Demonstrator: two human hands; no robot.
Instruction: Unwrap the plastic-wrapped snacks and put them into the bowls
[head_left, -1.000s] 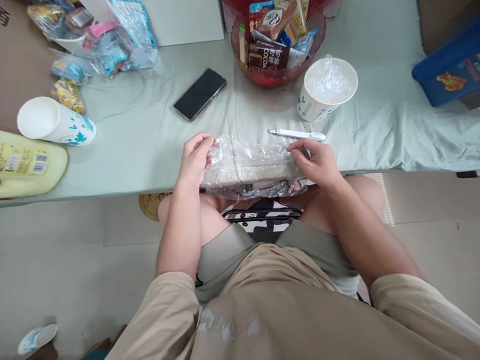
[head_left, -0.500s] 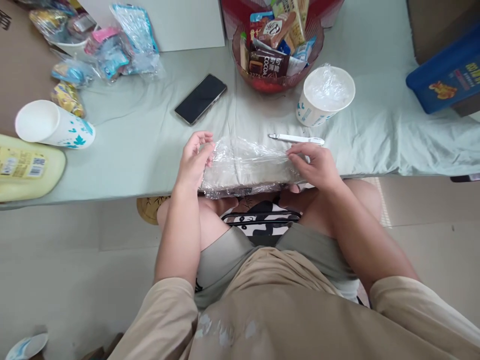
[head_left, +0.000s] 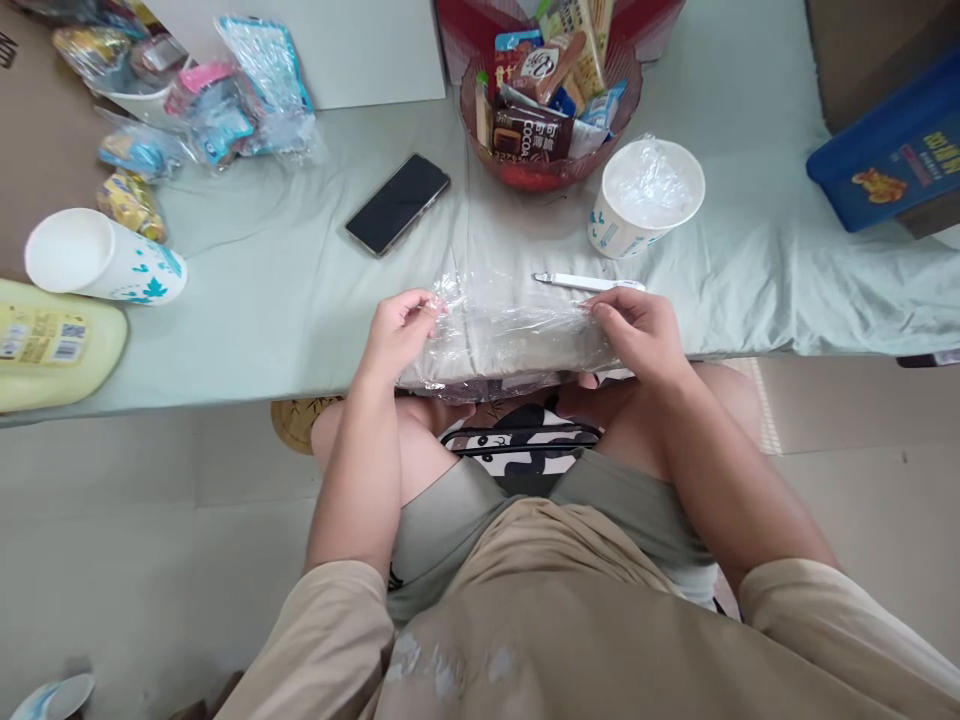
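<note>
A clear plastic bag [head_left: 517, 335] is stretched between my two hands at the table's near edge, its lower part hanging over that edge. My left hand [head_left: 405, 330] pinches its left upper corner between thumb and fingers. At the opposite corner, my right hand [head_left: 636, 325] grips the plastic with thumb and forefinger. Just beyond my right hand lies a white pen-shaped tool [head_left: 589, 282] with a metal tip. Behind it stands a paper cup [head_left: 619, 240] stuffed with crumpled clear plastic.
A phone [head_left: 397, 205] lies beyond my left hand. Snack packets fill a reddish glass bowl [head_left: 480, 140]. On the left are a tipped paper cup [head_left: 146, 265], a yellow bottle [head_left: 90, 350] and wrapped items [head_left: 225, 120]. A blue container [head_left: 885, 160] stands at the right.
My left hand has moved slightly right and down, and its fingers have closed more firmly on the bag's corner. My right hand keeps its pinch, shifted slightly right.
</note>
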